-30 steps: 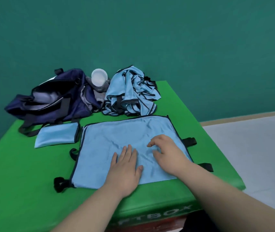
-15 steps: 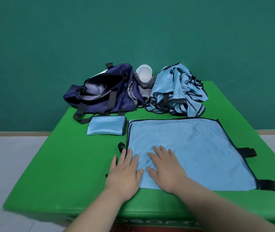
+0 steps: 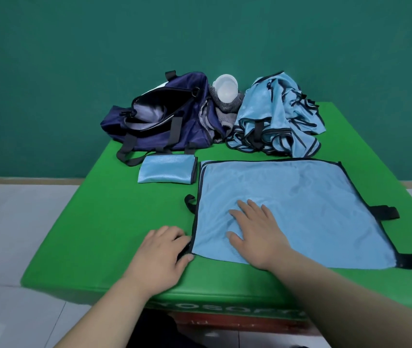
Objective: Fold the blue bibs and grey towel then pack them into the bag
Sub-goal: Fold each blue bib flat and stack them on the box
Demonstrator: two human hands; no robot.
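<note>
A teal wall (image 3: 200, 33) stands behind a green mat (image 3: 112, 222) set over a pale tiled floor (image 3: 11, 234). The mat's front edge, just below the wrists, carries raised lettering cut off by the arms; only something like "OSOF" can be read. A blue bib (image 3: 300, 209) with black trim lies spread flat on the mat under and beyond the right hand (image 3: 257, 234), which rests palm down on its near left part, fingers straight and spread. The left hand (image 3: 159, 257) sits just left of it at the bib's near left corner, fingers curled onto the black edge and thumb at the corner, pinching the trim. A small black loop (image 3: 190, 203) sticks out of the bib's edge just beyond the left hand, and two black straps (image 3: 384, 212) lie well to the right of the right hand. Beyond the left hand sits a folded bib (image 3: 166, 169), a neat rectangle beside the flat one's far left corner. Farther back is the navy bag (image 3: 164, 121), unzipped and gaping. Right of it the grey towel (image 3: 225, 109) lies crumpled with a white cup (image 3: 225, 90) on top, and beyond the right hand is a loose pile (image 3: 275, 116) of more blue bibs.
</note>
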